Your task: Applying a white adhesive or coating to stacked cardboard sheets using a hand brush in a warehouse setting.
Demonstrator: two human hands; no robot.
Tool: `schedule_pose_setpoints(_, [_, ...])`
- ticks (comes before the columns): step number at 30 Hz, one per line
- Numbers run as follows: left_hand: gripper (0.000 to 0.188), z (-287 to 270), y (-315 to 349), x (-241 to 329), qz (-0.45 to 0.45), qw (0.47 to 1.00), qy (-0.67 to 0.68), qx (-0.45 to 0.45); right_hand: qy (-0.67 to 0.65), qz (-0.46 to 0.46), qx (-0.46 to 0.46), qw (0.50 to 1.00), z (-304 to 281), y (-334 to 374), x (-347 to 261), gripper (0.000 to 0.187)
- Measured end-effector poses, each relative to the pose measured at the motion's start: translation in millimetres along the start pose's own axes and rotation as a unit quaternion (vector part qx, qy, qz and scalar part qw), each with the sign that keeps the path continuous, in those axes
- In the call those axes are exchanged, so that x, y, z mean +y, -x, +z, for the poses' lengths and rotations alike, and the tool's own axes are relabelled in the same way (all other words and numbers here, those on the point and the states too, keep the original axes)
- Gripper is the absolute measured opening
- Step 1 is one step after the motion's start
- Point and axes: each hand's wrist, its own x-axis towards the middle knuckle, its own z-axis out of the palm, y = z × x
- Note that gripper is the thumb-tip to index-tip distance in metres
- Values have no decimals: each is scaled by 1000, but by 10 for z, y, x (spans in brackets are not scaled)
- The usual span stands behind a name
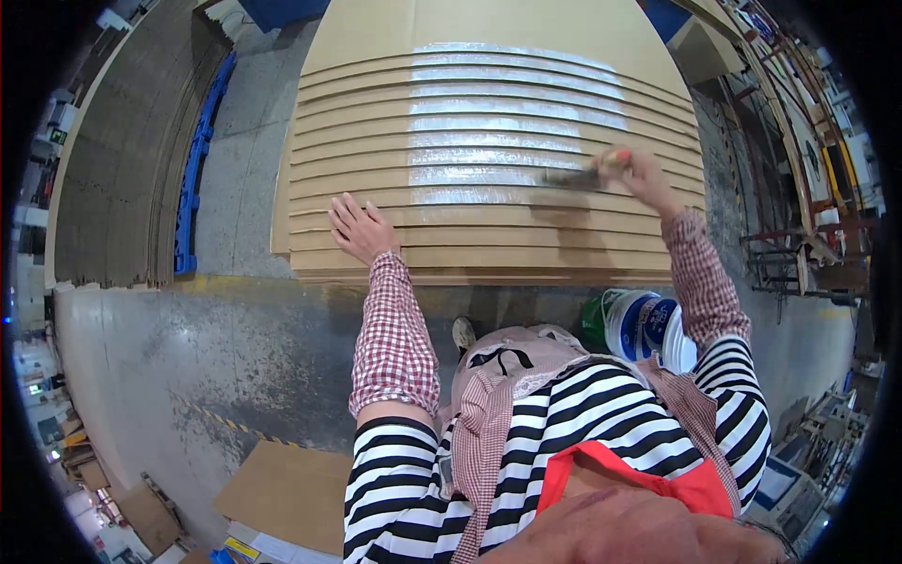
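Observation:
In front of me several brown cardboard sheets (pixel 352 141) lie overlapped like steps, each showing a narrow edge strip. A shiny, wet-looking whitish band (pixel 479 141) runs across the middle of these strips. My right hand (pixel 648 180) is closed round the handle of a wide flat brush (pixel 571 179), whose head is over the right part of the band near the lower strips. Motion blurs the brush, so I cannot tell whether it touches the cardboard. My left hand (pixel 362 228) rests flat on the left side of the lower strips, fingers stretched out, holding nothing.
White and blue buckets (pixel 644 324) stand on the floor by my right side, beside something green. At the left, a tall stack of cardboard (pixel 132 150) sits by a blue pallet (pixel 194 179). Metal racks (pixel 780 235) stand to the right. A loose cardboard sheet (pixel 287 489) lies at lower left.

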Motion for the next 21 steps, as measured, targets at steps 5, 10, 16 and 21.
schedule_pose_setpoints(5, [48,-34,6,23,4,1000,15,1,102,-22,132,986,-278,-549,308,17])
schedule_pose_setpoints(10, [49,-21,9,25,-14,999,26,-28,109,-60,-7,992,58,288,220,26])
schedule_pose_setpoints(16, [49,-60,-11,20,-9,1000,15,-19,-93,136,219,962,-45,801,37,18])
schedule_pose_setpoints(21, [49,-68,7,40,-10,1000,11,-25,-335,98,418,839,-479,520,270,21])
